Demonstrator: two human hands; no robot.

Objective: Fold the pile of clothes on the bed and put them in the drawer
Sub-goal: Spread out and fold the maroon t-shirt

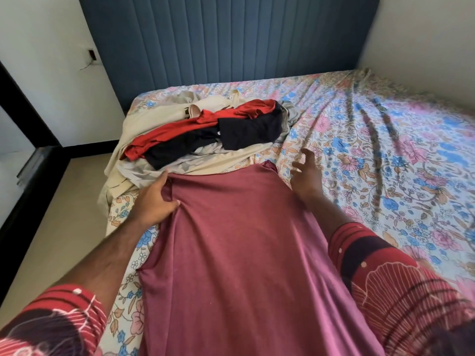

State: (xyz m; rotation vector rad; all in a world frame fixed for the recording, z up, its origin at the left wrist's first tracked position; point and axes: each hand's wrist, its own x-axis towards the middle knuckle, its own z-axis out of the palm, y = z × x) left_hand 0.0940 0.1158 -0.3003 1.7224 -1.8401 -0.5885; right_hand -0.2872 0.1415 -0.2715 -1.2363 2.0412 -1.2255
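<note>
**Maroon garment half-held, slippage risk**

Floral-sheeted bed [359, 140] carries the unfolded pile [205, 134] by the headboard. Nearer, the maroon garment [239, 240] is spread flat, gripped at its top corner by the left hand [154, 201]. The right hand [307, 176] hovers, fingers splayed, holding nothing; the fabric could be pulled askew and creased.

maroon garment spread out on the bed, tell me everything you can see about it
The maroon, soft knit-looking garment lies spread flat on the floral bedsheet, running lengthwise from the near edge towards the pile of unfolded clothes, with shallow wrinkles. It is not yet folded. The left hand pinches its far left corner; the right hand hovers open by the far right corner. Its near end runs out of view.
</note>
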